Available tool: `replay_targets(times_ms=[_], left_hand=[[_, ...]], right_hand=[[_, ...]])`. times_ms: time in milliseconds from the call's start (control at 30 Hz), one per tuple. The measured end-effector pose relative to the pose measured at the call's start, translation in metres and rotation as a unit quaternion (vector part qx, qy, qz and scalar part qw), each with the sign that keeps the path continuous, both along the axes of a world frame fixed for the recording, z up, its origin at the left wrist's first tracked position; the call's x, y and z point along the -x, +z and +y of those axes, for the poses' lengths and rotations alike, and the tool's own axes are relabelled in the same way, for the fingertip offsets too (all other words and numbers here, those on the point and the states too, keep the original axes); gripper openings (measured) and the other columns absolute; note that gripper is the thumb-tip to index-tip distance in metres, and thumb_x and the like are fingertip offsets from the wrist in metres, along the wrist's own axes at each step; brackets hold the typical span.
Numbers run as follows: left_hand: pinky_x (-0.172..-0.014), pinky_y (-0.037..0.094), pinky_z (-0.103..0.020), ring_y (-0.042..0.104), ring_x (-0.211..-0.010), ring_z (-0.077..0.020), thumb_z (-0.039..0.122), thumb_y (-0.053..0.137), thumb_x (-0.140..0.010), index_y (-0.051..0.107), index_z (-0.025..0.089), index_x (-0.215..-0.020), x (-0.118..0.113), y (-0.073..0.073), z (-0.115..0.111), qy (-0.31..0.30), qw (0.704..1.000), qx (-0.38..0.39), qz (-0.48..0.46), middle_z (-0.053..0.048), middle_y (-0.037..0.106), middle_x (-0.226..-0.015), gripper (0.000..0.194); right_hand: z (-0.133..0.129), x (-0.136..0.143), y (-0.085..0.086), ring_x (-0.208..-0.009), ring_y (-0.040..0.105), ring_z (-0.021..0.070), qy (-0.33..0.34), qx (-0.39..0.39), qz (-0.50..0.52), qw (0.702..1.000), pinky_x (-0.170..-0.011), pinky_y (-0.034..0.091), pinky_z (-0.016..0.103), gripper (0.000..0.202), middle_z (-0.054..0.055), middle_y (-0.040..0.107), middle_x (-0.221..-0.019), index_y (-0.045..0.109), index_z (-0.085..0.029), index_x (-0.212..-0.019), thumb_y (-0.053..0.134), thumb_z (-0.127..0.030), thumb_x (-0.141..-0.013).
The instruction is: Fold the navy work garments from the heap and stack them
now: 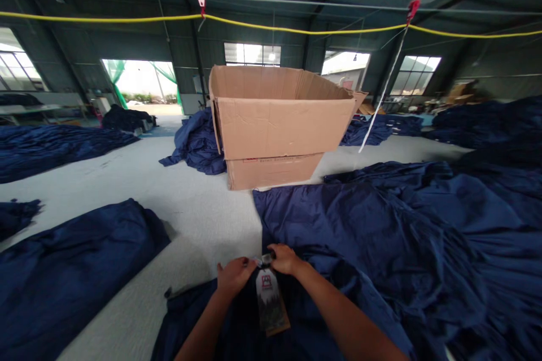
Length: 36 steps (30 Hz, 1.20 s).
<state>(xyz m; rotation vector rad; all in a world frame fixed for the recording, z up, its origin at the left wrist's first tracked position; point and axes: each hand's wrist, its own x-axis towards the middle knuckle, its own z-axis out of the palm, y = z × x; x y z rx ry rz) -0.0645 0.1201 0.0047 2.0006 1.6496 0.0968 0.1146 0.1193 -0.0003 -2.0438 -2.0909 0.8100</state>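
A hang tag, white at the top with a red logo and dark below, lies on dark blue fabric at the bottom middle. My left hand is closed at the left of the tag's top, its fingertips pinching something small and whitish. On the other side my right hand has its fingers closed at a small label just above the tag. Both hands rest close together over the fabric, and a brown edge shows beneath the tag.
Ahead stands a large open cardboard box on a pale table. More blue fabric lies at the left and in heaps at the right. Overhead runs a yellow cord, with a white string hanging down.
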Motion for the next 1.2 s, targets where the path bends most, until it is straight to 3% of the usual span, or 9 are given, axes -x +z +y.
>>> replay_targets(times_ms=[100, 200, 333, 467, 600, 800, 967, 1100, 1200], left_hand=[[-0.104, 0.012, -0.064, 0.055, -0.108, -0.0315, 0.036, 0.048, -0.075, 0.07, 0.026, -0.092, 0.0, 0.003, -0.007, -0.03, 0.998, -0.02, 0.046, -0.006, 0.07, -0.103, 0.029], [-0.105, 0.005, -0.064, 0.053, -0.11, -0.0314, 0.026, 0.048, -0.074, 0.07, 0.023, -0.084, -0.007, 0.004, -0.013, -0.068, 0.994, -0.051, 0.069, -0.008, 0.07, -0.099, 0.024], [-0.106, 0.016, -0.053, 0.051, -0.111, -0.0231, 0.022, 0.041, -0.077, 0.065, 0.026, -0.095, -0.013, 0.004, -0.02, -0.082, 0.991, -0.086, 0.054, -0.003, 0.065, -0.109, 0.03], [-0.094, 0.032, -0.043, 0.052, -0.108, -0.0211, 0.026, 0.043, -0.077, 0.062, 0.03, -0.098, -0.012, 0.002, -0.026, -0.061, 0.994, -0.08, 0.039, 0.0, 0.065, -0.109, 0.029], [-0.089, 0.03, -0.038, 0.05, -0.108, -0.0196, 0.017, 0.044, -0.072, 0.067, 0.033, -0.091, -0.008, 0.005, -0.034, -0.049, 0.994, -0.099, 0.018, 0.002, 0.066, -0.105, 0.034], [-0.087, 0.029, -0.036, 0.051, -0.102, -0.0175, 0.008, 0.04, -0.072, 0.07, 0.035, -0.086, -0.004, 0.013, -0.043, -0.054, 0.986, -0.159, 0.005, 0.0, 0.065, -0.092, 0.043], [-0.09, 0.03, -0.046, 0.051, -0.106, -0.0239, 0.016, 0.032, -0.083, 0.065, 0.03, -0.102, 0.009, -0.004, -0.043, -0.041, 0.98, -0.131, 0.141, -0.005, 0.065, -0.105, 0.041], [-0.094, 0.028, -0.052, 0.047, -0.114, -0.0262, 0.012, 0.033, -0.082, 0.049, 0.029, -0.127, 0.013, -0.015, -0.048, -0.016, 0.976, -0.133, 0.173, -0.009, 0.057, -0.123, 0.051], [-0.101, 0.024, -0.049, 0.041, -0.122, -0.023, 0.015, 0.033, -0.085, 0.05, 0.031, -0.126, 0.008, -0.011, -0.056, -0.006, 0.968, -0.203, 0.15, -0.006, 0.051, -0.132, 0.046]], right_hand=[[0.0, -0.001, -0.002, -0.11, 0.056, 0.0241, -0.012, 0.017, -0.005, 1.0, -0.089, 0.044, 0.033, 0.055, 0.006, 0.062, -0.118, 0.057, -0.023, -0.121, 0.058, -0.019, -0.065], [-0.003, -0.002, 0.002, -0.104, 0.058, 0.0259, -0.011, 0.032, -0.009, 0.999, -0.084, 0.045, 0.035, 0.043, 0.004, 0.067, -0.109, 0.067, -0.026, -0.105, 0.058, -0.018, -0.064], [-0.009, -0.004, 0.011, -0.102, 0.059, 0.0225, 0.004, 0.019, -0.001, 1.0, -0.083, 0.043, 0.033, 0.034, -0.001, 0.068, -0.102, 0.069, -0.03, -0.095, 0.056, -0.02, -0.066], [-0.015, -0.01, 0.023, -0.1, 0.059, 0.0195, 0.02, 0.025, 0.015, 0.999, -0.081, 0.042, 0.03, 0.034, -0.003, 0.068, -0.103, 0.068, -0.031, -0.099, 0.054, -0.026, -0.068], [-0.016, -0.012, 0.034, -0.101, 0.058, 0.0195, 0.056, 0.062, 0.02, 0.996, -0.079, 0.043, 0.03, 0.038, -0.005, 0.068, -0.105, 0.067, -0.033, -0.101, 0.054, -0.025, -0.065], [-0.019, 0.0, 0.037, -0.109, 0.053, 0.0346, 0.089, 0.135, -0.07, 0.984, -0.089, 0.04, 0.048, 0.026, 0.006, 0.068, -0.102, 0.073, -0.025, -0.077, 0.067, -0.024, -0.052], [-0.03, 0.005, 0.033, -0.126, 0.033, 0.0398, 0.047, 0.053, -0.15, 0.986, -0.1, 0.018, 0.061, 0.035, 0.015, 0.055, -0.123, 0.071, -0.021, -0.093, 0.061, -0.019, -0.06], [-0.035, 0.007, 0.032, -0.122, 0.038, 0.0312, 0.02, -0.011, -0.131, 0.991, -0.097, 0.027, 0.053, 0.033, 0.011, 0.055, -0.122, 0.068, -0.025, -0.101, 0.054, -0.023, -0.071], [-0.028, 0.019, 0.027, -0.117, 0.043, 0.0258, -0.015, -0.049, -0.1, 0.994, -0.093, 0.033, 0.045, 0.032, 0.007, 0.06, -0.115, 0.066, -0.027, -0.102, 0.041, -0.033, -0.084]])
